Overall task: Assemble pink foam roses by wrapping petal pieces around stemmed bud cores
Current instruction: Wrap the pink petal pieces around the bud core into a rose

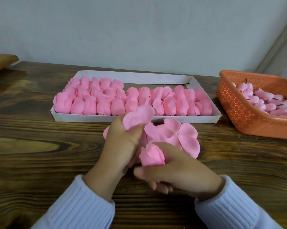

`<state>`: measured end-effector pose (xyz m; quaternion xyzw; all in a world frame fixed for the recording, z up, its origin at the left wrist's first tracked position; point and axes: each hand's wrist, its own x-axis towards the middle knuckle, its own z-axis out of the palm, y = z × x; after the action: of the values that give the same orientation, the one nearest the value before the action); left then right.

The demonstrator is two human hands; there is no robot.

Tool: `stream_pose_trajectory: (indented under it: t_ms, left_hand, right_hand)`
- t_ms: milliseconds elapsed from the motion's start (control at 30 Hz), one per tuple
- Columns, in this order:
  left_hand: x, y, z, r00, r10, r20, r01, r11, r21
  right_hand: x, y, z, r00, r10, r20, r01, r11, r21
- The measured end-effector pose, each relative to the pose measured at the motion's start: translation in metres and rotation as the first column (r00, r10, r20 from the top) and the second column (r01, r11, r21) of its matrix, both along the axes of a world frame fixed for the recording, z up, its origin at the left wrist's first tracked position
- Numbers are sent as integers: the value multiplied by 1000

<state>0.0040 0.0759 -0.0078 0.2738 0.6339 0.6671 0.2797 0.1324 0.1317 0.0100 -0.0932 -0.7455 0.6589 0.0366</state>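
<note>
Both hands at table centre, close to the body, nearly touching.

Left hand (121, 142): fingers (116, 122) curled, pinching a petal piece (138, 118), which is held up and tilted, its lobes fanned above the knuckles. Another bit of pink pokes out at the hand's far-left side; can't tell what it belongs to.

Right hand (177, 169): fingers (164, 147) and thumb curled round a bud core (152, 154), already wrapped in pink foam. Its thin stem (142, 144) points up-left towards the left hand. The tip looks hidden in the gap between the hands.

Stack of flat petal pieces (182, 138) lies on the table (40, 138) just behind the right hand, partly covered by it.

White tray (56, 115) sits further back, centre, with rows of finished roses (106, 103) packed across its near side; the far strip on the right is bare card.

Orange basket (235, 104) is at the right edge, well apart from the hands, and holds a pile of bud cores (263, 100) with dark stems sticking out.

Light blue ribbed sleeves (83, 205) cover both wrists. A brown wooden item (0, 61) is at far left, cut off by the frame.
</note>
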Motion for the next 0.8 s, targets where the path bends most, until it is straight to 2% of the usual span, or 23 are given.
stream_pose_trajectory:
  t_ms: [33,100,167,233,300,367,433,533,733,800]
  left_hand:
    - [-1,1,-1,1000,28,-3,-28,1000,-7]
    - [-3,2,-2,992,125,-26,-125,992,-5]
    - [-2,2,-2,985,168,-42,-168,986,13]
    - [-1,0,-2,983,169,-71,-168,985,29]
    - [1,0,-3,981,172,-95,-167,984,56]
    - [1,1,-2,980,166,-108,-158,984,80]
    - [3,0,-1,980,146,-136,-133,986,97]
    - [8,-2,4,977,75,-200,-50,991,124]
    - [15,-5,14,935,-13,-354,100,969,226]
    - [15,-6,13,928,-7,-373,98,969,227]
  right_hand:
    - [-2,0,-2,995,-94,-35,95,995,24]
    - [-4,4,-5,958,-271,-92,269,963,-34]
    - [-4,8,-8,917,-376,-131,353,920,-171]
    - [-5,8,-7,866,-463,-189,418,877,-237]
    - [-4,10,-5,873,-450,-186,413,887,-207]
    - [-2,11,-5,935,-342,-94,324,931,-169]
    - [0,11,-1,961,-276,25,276,940,-199]
    - [1,12,2,964,-236,121,259,932,-252]
    - [1,13,2,964,-245,101,265,886,-379]
    - [0,12,4,965,-247,85,260,877,-404]
